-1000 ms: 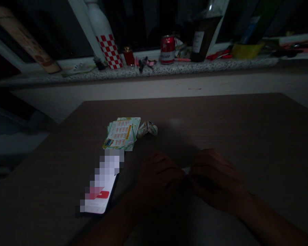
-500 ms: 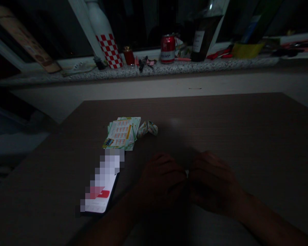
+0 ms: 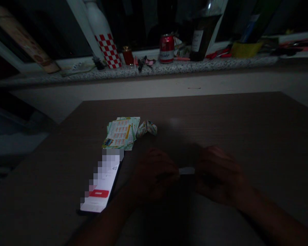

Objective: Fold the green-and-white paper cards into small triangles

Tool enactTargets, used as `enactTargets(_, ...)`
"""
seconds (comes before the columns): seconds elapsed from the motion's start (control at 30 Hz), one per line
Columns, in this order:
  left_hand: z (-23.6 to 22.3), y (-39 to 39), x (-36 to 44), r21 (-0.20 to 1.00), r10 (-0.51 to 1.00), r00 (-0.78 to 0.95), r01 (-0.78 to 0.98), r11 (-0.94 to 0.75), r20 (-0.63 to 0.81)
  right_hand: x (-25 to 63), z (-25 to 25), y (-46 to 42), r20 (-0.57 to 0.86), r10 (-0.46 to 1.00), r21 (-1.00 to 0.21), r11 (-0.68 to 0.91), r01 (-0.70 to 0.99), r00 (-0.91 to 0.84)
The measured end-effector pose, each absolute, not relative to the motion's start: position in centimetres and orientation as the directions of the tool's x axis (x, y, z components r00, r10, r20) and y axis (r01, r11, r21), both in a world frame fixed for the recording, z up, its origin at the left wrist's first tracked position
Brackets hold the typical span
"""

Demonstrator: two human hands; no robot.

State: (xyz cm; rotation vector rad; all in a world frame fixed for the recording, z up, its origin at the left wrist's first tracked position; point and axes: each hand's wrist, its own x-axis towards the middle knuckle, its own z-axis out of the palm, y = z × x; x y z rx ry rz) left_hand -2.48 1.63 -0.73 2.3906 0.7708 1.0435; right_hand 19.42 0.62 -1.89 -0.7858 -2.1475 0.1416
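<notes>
Between my two hands stretches a narrow pale strip of paper (image 3: 187,171), its ends hidden in the fingers. My left hand (image 3: 155,174) is closed on the strip's left end. The right end is in my right hand (image 3: 219,174), also closed, a short gap away. Both hands are low over the dark wooden table (image 3: 228,119), and dim light hides most finger detail. Beyond the left hand lie two crumpled or folded printed papers (image 3: 147,128), touching a stack of printed paper tickets (image 3: 120,132).
A lit smartphone (image 3: 102,184) lies on the table left of my left forearm. Along the granite sill (image 3: 154,70) behind stand a red can (image 3: 166,49), a red-checked white bottle (image 3: 107,44), a dark bottle (image 3: 200,41) and a yellow container (image 3: 247,50).
My hands have moved apart sideways, and more of the pale paper strip shows between them. The phone, tickets and folded papers stay in place.
</notes>
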Motion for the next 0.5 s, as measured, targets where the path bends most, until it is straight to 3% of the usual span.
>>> enactTargets(0.27,0.0,1.7,-3.1,0.633,0.688,0.496,0.308,-0.710,0.530,20.8,-1.1,1.2,0.680,0.599,-0.372,0.780,0.504,-0.424)
enactTargets(0.5,-0.7,1.0,-2.8,0.670,0.780,0.340,0.401,-0.625,0.525,20.4,-0.8,1.0,0.672,0.661,-0.471,0.729,0.496,-0.334)
